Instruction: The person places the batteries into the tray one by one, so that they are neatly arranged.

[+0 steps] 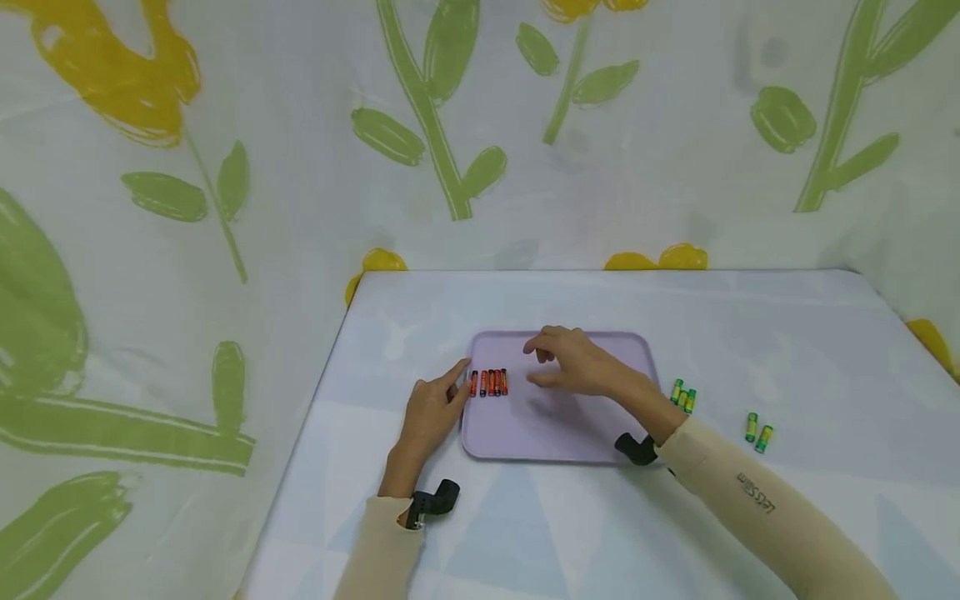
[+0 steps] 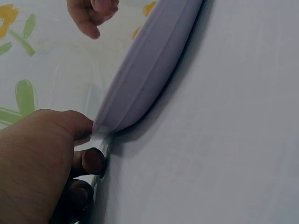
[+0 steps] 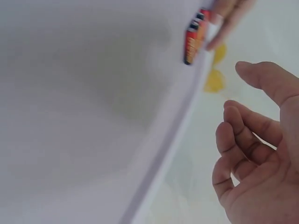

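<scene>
A lilac tray [image 1: 555, 433] lies on the table. Inside its left edge several red batteries [image 1: 491, 382] with black ends stand side by side in a row. My left hand [image 1: 431, 417] holds the tray's left rim, thumb on the inner side by the end battery and the other fingers outside. In the left wrist view the thumb meets the rim, and the fingertips [image 2: 95, 161] are bent beside it. Above the tray's middle hovers my right hand [image 1: 573, 360], fingers loosely bent, thumb apart, with nothing between them.
Three green-and-yellow batteries [image 1: 683, 397] lie just beyond the tray's right edge. Two more green batteries [image 1: 758, 432] are farther right on the pale patterned table [image 1: 825, 350]. A flower-printed curtain [image 1: 300, 167] surrounds the table's back and left side.
</scene>
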Action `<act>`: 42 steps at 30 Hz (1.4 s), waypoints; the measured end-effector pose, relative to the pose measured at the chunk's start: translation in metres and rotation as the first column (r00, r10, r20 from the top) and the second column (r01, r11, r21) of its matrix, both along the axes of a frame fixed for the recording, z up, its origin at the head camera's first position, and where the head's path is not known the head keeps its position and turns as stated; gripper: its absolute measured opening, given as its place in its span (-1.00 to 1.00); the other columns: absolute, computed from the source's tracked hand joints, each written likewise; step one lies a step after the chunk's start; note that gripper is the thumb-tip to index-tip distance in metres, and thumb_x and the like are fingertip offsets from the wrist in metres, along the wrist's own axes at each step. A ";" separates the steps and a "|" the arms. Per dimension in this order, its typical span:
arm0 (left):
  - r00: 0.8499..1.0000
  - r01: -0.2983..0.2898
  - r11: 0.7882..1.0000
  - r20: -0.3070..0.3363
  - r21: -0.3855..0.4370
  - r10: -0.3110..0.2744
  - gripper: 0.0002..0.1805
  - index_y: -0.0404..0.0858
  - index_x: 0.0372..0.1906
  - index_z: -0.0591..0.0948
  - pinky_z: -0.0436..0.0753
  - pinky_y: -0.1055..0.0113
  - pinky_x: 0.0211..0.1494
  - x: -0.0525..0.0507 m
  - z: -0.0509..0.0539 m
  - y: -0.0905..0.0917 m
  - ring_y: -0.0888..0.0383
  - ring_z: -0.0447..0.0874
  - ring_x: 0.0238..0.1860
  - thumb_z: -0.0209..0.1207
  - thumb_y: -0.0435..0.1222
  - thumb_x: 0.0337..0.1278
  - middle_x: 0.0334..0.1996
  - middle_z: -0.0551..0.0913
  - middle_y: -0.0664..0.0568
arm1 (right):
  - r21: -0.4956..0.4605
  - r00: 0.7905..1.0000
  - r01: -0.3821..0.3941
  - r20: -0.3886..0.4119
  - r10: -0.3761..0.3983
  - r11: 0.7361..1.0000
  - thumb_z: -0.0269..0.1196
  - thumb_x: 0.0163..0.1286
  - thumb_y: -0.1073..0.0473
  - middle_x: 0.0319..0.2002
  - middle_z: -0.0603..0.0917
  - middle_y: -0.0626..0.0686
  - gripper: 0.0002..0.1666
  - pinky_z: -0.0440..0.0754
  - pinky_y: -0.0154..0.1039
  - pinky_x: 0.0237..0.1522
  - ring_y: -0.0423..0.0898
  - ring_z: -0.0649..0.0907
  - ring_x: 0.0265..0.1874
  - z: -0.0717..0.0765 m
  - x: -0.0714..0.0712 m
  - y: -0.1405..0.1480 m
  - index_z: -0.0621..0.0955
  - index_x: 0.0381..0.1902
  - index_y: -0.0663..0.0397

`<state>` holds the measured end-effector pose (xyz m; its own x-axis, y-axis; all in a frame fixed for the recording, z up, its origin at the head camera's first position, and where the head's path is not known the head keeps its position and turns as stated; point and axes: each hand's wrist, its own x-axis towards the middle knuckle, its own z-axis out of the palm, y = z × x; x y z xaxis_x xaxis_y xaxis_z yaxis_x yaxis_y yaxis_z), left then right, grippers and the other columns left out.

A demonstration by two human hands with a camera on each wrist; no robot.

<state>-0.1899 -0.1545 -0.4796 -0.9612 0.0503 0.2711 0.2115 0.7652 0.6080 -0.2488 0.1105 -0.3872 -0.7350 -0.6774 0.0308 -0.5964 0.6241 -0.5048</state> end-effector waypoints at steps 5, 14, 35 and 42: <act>1.000 -0.005 1.000 0.025 0.009 0.005 -0.55 -0.05 0.34 0.57 0.33 0.28 -0.44 -0.002 0.001 -0.005 0.20 0.30 -0.57 0.17 -0.15 0.41 -0.62 0.46 0.23 | -0.041 0.995 0.038 -0.087 -0.042 0.998 0.43 0.27 0.10 -0.22 0.62 0.05 -0.56 0.40 0.03 0.00 0.01 0.58 -0.17 0.010 0.012 0.027 0.66 0.04 0.18; 1.000 -0.007 1.000 0.021 -0.010 0.007 -0.55 -0.06 0.34 0.57 0.32 0.24 -0.38 -0.003 0.002 -0.014 0.18 0.30 -0.58 0.17 -0.14 0.41 -0.61 0.46 0.20 | -0.063 0.982 0.114 -0.142 -0.122 0.991 0.45 0.25 0.14 -0.23 0.61 0.07 -0.60 0.49 -0.02 -0.08 0.05 0.59 -0.20 0.004 0.030 0.075 0.66 0.01 0.17; 1.000 -0.007 1.000 0.024 0.028 0.006 -0.55 -0.09 0.35 0.56 0.33 0.32 -0.54 0.000 0.002 -0.024 0.23 0.32 -0.65 0.15 -0.15 0.43 -0.65 0.47 0.18 | -0.086 0.927 0.329 -0.161 -0.339 0.940 0.51 0.13 0.22 -0.33 0.57 0.01 -0.60 0.35 -0.02 -0.15 0.00 0.53 -0.28 -0.024 0.057 0.155 0.68 -0.08 0.23; 0.999 -0.030 0.999 0.031 0.020 0.029 -0.55 -0.09 0.35 0.56 0.31 0.31 -0.51 0.002 -0.001 -0.026 0.22 0.29 -0.62 0.16 -0.16 0.42 -0.64 0.46 0.19 | 0.000 0.920 0.364 -0.155 -0.359 0.932 0.53 0.13 0.08 -0.31 0.55 -0.01 -0.49 0.51 -0.13 -0.31 -0.04 0.53 -0.31 -0.036 0.055 0.166 0.67 -0.04 0.25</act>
<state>-0.1876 -0.1809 -0.4802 -0.9700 0.0164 0.2424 0.1701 0.7581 0.6295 -0.1935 0.2768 -0.4231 -0.9183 -0.3687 0.1444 -0.3947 0.8241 -0.4063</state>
